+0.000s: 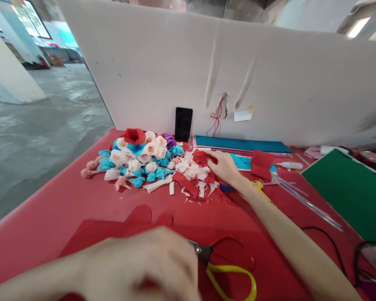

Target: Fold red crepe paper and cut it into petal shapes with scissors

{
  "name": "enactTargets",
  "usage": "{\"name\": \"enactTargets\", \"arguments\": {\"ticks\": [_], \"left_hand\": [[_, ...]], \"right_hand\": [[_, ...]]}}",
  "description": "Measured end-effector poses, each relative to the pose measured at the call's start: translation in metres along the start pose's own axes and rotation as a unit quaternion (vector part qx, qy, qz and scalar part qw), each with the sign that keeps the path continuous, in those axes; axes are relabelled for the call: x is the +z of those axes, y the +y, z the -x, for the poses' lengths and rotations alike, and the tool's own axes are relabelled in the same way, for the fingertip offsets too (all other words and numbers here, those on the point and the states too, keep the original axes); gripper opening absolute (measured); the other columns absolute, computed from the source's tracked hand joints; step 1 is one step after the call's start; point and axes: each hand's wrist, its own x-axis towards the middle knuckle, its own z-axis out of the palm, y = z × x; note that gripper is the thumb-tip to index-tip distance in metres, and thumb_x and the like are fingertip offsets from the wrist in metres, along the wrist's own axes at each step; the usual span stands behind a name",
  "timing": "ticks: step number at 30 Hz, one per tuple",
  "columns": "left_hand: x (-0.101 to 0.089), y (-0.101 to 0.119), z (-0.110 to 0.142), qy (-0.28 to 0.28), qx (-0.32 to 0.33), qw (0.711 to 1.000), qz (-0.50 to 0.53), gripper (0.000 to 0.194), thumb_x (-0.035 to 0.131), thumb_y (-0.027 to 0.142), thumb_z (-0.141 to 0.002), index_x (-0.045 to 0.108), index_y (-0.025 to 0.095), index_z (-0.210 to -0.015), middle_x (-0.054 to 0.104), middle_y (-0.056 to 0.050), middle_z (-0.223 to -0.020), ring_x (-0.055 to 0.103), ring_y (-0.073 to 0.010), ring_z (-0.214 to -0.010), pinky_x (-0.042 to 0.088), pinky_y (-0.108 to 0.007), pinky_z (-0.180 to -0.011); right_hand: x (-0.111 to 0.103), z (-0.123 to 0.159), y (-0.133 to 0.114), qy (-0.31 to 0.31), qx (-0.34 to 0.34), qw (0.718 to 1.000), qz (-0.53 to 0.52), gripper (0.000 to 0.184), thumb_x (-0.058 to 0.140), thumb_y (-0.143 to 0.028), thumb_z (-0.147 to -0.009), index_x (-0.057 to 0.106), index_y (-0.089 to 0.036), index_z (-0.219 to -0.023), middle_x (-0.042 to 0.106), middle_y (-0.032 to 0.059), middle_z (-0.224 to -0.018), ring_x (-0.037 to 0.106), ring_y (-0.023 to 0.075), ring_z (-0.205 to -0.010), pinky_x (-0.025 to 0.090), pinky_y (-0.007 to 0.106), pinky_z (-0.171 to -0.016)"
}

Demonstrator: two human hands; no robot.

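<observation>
My right hand (pixel 222 165) reaches over a heap of cut paper scraps (pixel 191 169), its fingers closed on a red crepe paper piece (pixel 201 157). Close to the camera, my left hand (pixel 141 263) is smeared by motion and its fingertips are hidden. Beside it lie scissors (pixel 232 269) with yellow and red handles, their blades partly behind that hand. Under the hand and scissors spreads red crepe paper (pixel 97 232), with rounded cut pieces (pixel 139 214) along its far edge.
Paper flowers (pixel 138 154) in white, blue, pink and red are heaped to the left. A phone (pixel 183 124) leans on the white board (pixel 163 62). A yellow glue gun (pixel 259 188), clear sticks (pixel 307 202), a small white bottle (pixel 290 165) and a green sheet (pixel 351 196) lie rightward.
</observation>
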Motion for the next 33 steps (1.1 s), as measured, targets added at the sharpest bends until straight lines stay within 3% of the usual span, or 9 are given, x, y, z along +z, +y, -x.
{"name": "enactTargets", "arguments": {"ticks": [3,6,9,12,16,21,24,28,33], "left_hand": [[-0.014,-0.015,-0.021,0.196,-0.158,0.966,-0.055,0.024,0.039,0.016,-0.089,0.057,0.026,-0.099,0.065,0.001,-0.092,0.061,-0.0106,-0.084,0.05,-0.022,-0.078],[-0.014,-0.04,-0.029,0.289,-0.219,0.925,-0.109,0.02,0.045,0.026,-0.087,0.049,0.019,-0.105,0.059,-0.005,-0.101,0.059,-0.015,-0.092,0.051,-0.029,-0.08],[-0.007,-0.055,-0.029,0.227,-0.222,0.947,-0.057,0.029,0.051,0.032,-0.085,0.045,0.019,-0.111,0.06,-0.005,-0.105,0.06,-0.0154,-0.095,0.051,-0.029,-0.082],[-0.001,-0.056,-0.028,0.178,-0.196,0.963,-0.043,0.023,0.048,0.028,-0.087,0.048,0.02,-0.108,0.063,-0.003,-0.104,0.061,-0.014,-0.094,0.051,-0.025,-0.08],[0.001,-0.052,-0.028,0.236,-0.163,0.956,-0.057,0.012,0.046,0.02,-0.088,0.052,0.02,-0.098,0.062,-0.001,-0.096,0.06,-0.0115,-0.09,0.05,-0.023,-0.08],[-0.003,-0.05,-0.027,0.325,-0.147,0.934,-0.03,0.007,0.047,0.019,-0.086,0.051,0.019,-0.092,0.06,-0.002,-0.089,0.06,-0.0102,-0.078,0.051,-0.022,-0.07],[-0.004,-0.051,-0.027,0.312,-0.159,0.937,0.01,0.008,0.045,0.017,-0.087,0.049,0.019,-0.093,0.061,-0.003,-0.094,0.062,-0.0094,-0.078,0.052,-0.019,-0.067],[-0.002,-0.052,-0.028,0.249,-0.148,0.957,-0.002,0.018,0.052,0.018,-0.084,0.055,0.019,-0.101,0.065,-0.002,-0.099,0.063,-0.0116,-0.091,0.052,-0.02,-0.079],[0.003,-0.049,-0.031,0.254,-0.121,0.958,-0.051,0.016,0.06,0.017,-0.079,0.066,0.017,-0.094,0.073,0.0,-0.083,0.067,-0.0106,-0.07,0.054,-0.017,-0.068]], "right_hand": [[-0.015,0.016,-0.017,0.0,-0.026,0.997,-0.075,0.03,0.039,-0.016,-0.088,0.059,-0.014,-0.11,0.066,0.0075,-0.107,0.061,0.0179,-0.093,0.047,0.03,-0.08],[-0.023,0.038,-0.037,-0.051,-0.059,0.988,-0.135,0.024,0.047,-0.019,-0.082,0.066,-0.016,-0.096,0.07,0.0034,-0.093,0.063,0.0177,-0.083,0.048,0.027,-0.072],[-0.023,0.056,-0.054,-0.103,-0.072,0.977,-0.173,0.021,0.049,-0.014,-0.079,0.067,-0.016,-0.089,0.071,0.001,-0.083,0.063,0.014,-0.073,0.047,0.023,-0.068],[-0.021,0.068,-0.065,-0.143,-0.071,0.967,-0.2,0.022,0.049,-0.014,-0.079,0.067,-0.017,-0.091,0.071,0.0004,-0.082,0.062,0.0124,-0.069,0.046,0.022,-0.066],[-0.024,0.078,-0.067,-0.116,-0.021,0.959,-0.256,0.019,0.058,-0.026,-0.078,0.065,-0.02,-0.096,0.07,-0.0001,-0.088,0.063,0.0145,-0.078,0.047,0.024,-0.071],[-0.037,0.083,-0.06,-0.039,0.034,0.959,-0.28,0.007,0.061,-0.026,-0.077,0.065,-0.022,-0.079,0.069,-0.0025,-0.077,0.063,0.013,-0.07,0.048,0.021,-0.064],[-0.041,0.083,-0.055,-0.022,0.045,0.957,-0.286,0.008,0.06,-0.026,-0.079,0.066,-0.022,-0.078,0.07,-0.0029,-0.077,0.063,0.0119,-0.068,0.047,0.019,-0.06],[-0.037,0.086,-0.056,-0.054,0.036,0.96,-0.272,0.009,0.059,-0.024,-0.079,0.068,-0.022,-0.08,0.071,-0.0031,-0.076,0.063,0.0116,-0.066,0.047,0.02,-0.06],[-0.03,0.092,-0.064,-0.055,0.017,0.961,-0.271,0.011,0.059,-0.022,-0.08,0.07,-0.022,-0.082,0.072,-0.0027,-0.076,0.064,0.0127,-0.067,0.047,0.02,-0.058]]}}
